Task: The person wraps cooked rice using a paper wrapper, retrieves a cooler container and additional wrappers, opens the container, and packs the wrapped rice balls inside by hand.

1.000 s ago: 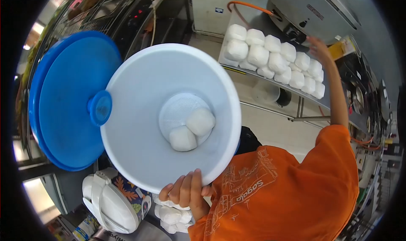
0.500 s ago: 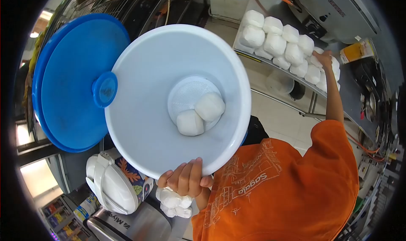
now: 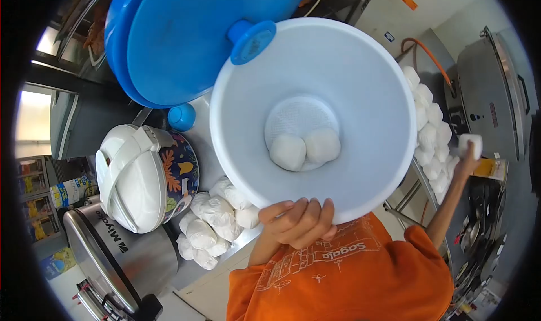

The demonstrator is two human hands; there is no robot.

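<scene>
My left hand (image 3: 298,222) grips the near rim of a large white bucket (image 3: 242,146), with its fingers curled over the edge. Two rounded white wrapped bundles (image 3: 288,152) lie side by side on the bucket's bottom. At the far right my right hand (image 3: 469,156) holds another white wrapped bundle (image 3: 471,145), raised beside a pile of similar white bundles (image 3: 431,132) on a metal table. Touching or overlapping the bucket's far left rim is a large blue lid (image 3: 186,45) with a round knob.
To the left stand a white-lidded container (image 3: 132,177) with a leaf pattern and a steel Miyako pot (image 3: 129,248). More white bags (image 3: 211,222) lie beside them, near a small blue cup (image 3: 181,117). A grey appliance (image 3: 490,96) with an orange hose (image 3: 431,53) stands at right.
My right hand has lifted a white bundle from the pile. The view has turned, so the bucket, lid and pile appear farther right. My left hand stays on the rim.
</scene>
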